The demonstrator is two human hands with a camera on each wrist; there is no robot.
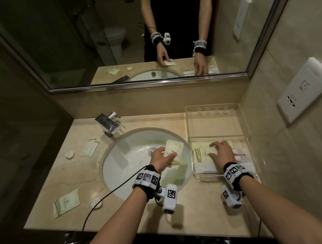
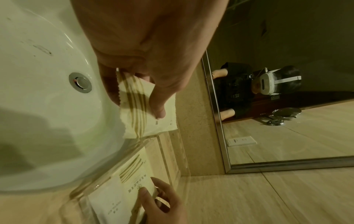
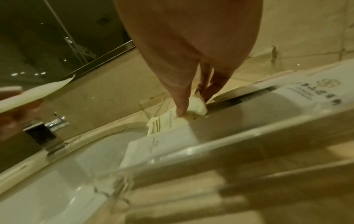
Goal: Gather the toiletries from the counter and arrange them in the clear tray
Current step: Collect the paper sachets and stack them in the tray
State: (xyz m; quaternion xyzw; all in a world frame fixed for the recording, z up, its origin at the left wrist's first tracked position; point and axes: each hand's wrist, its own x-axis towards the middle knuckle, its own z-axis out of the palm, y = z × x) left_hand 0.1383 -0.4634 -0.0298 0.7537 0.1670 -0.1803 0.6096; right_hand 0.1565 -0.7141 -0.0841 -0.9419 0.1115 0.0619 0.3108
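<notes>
Over the white sink (image 1: 125, 165) my left hand (image 1: 165, 155) pinches a pale yellow sachet (image 1: 174, 152) with gold stripes; the left wrist view shows thumb and fingers (image 2: 159, 110) clamped on its striped end (image 2: 147, 118). The clear tray (image 1: 248, 135) stands on the counter right of the sink. My right hand (image 1: 217, 150) is inside its near compartment, holding a matching yellow sachet (image 1: 200, 153) that lies flat there. In the right wrist view the thumb tip (image 3: 181, 112) presses on that sachet (image 3: 166, 122). White packets (image 1: 206, 167) lie under and beside it.
Left of the sink lie a narrow sachet (image 1: 90, 147) and a round white piece (image 1: 70, 155). A larger striped sachet (image 1: 66, 203) and another round white piece (image 1: 96, 202) sit near the front edge. The chrome tap (image 1: 109, 125) stands behind the sink, with a mirror above.
</notes>
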